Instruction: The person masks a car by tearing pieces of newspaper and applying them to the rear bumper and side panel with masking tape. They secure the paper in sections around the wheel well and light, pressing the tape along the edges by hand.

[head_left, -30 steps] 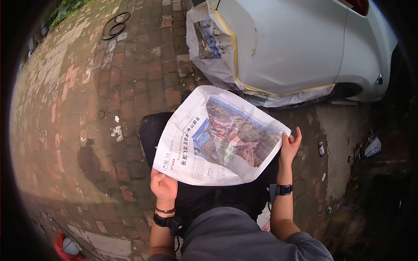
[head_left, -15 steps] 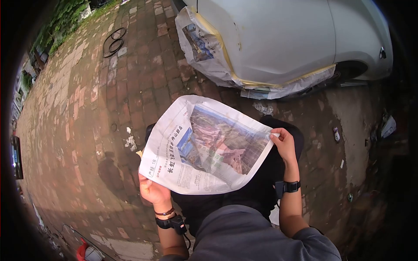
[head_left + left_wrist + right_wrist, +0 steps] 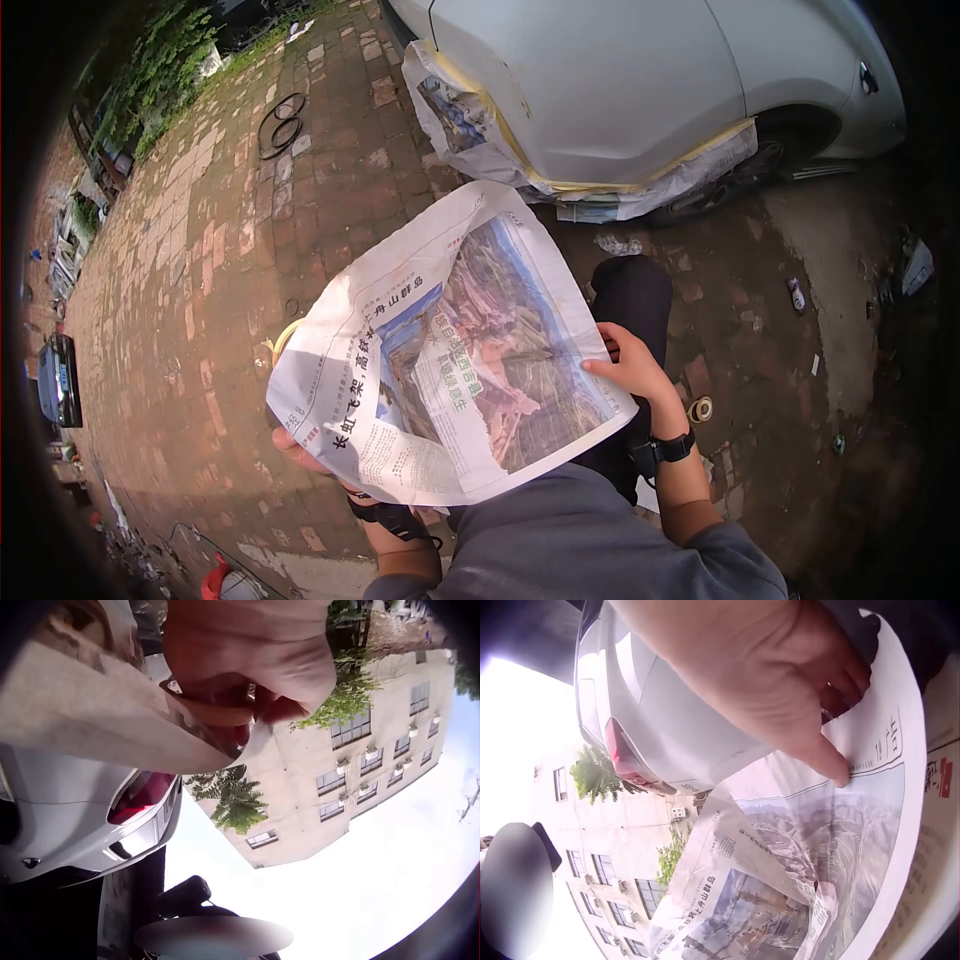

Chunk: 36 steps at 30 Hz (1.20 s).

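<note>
A newspaper sheet (image 3: 480,370), printed with a large colour photo, is spread in front of my body, bowed and creased. My left hand (image 3: 297,450) grips its lower left edge; the sheet covers most of that hand in the head view. In the left wrist view the fingers of the left hand (image 3: 255,667) are curled at the paper's edge (image 3: 105,720). My right hand (image 3: 635,370) holds the right side of the sheet. In the right wrist view its thumb (image 3: 826,761) lies on the printed face, with the other fingers curled behind.
A silver car (image 3: 610,90) stands ahead, its lower edge masked with newspaper (image 3: 660,190) and yellow tape. A yellow ring (image 3: 285,338) shows partly behind the sheet. A tape roll (image 3: 700,409) lies right on the brick ground (image 3: 190,400). Black cable (image 3: 282,127) lies far left.
The newspaper has turned and moved left, nearer my body. My right hand has shifted from the corner along its side. More of my left hand is hidden beneath it.
</note>
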Each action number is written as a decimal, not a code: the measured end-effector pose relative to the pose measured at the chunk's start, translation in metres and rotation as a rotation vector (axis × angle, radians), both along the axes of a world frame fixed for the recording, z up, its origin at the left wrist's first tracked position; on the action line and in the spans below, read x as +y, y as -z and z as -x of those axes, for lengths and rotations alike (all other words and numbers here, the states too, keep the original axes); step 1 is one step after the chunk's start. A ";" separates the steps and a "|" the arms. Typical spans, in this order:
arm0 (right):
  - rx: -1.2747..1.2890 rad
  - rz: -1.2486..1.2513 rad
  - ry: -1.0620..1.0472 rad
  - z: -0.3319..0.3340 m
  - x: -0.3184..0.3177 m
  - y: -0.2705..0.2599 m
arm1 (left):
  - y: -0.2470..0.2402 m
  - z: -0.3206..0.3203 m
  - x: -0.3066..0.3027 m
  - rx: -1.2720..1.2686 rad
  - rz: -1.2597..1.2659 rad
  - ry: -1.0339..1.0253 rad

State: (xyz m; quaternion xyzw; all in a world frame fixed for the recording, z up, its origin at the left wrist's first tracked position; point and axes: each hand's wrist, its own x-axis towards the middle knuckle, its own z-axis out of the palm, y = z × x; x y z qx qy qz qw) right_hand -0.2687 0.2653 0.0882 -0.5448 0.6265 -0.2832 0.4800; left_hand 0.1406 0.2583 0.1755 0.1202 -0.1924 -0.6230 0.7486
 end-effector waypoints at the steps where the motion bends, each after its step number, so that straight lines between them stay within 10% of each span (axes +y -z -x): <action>1: -0.023 0.021 -0.018 -0.016 -0.006 0.001 | -0.012 -0.002 -0.005 -0.035 0.077 -0.022; 7: -0.126 0.305 0.174 -0.062 -0.079 -0.013 | -0.076 -0.042 -0.049 -0.439 0.173 -0.094; 11: 0.314 0.600 0.243 -0.066 -0.152 -0.059 | -0.082 -0.084 -0.135 -0.654 -0.052 -0.280; 19: 0.535 0.901 0.020 -0.144 -0.254 -0.008 | 0.100 -0.082 -0.269 -0.951 -0.604 -0.791; 28: 0.447 0.553 -0.078 -0.231 -0.436 0.144 | 0.200 -0.054 -0.334 -0.890 -0.898 -0.831; 36: 0.521 0.386 -0.119 -0.246 -0.488 0.117 | 0.210 -0.127 -0.342 -0.769 -1.072 -1.105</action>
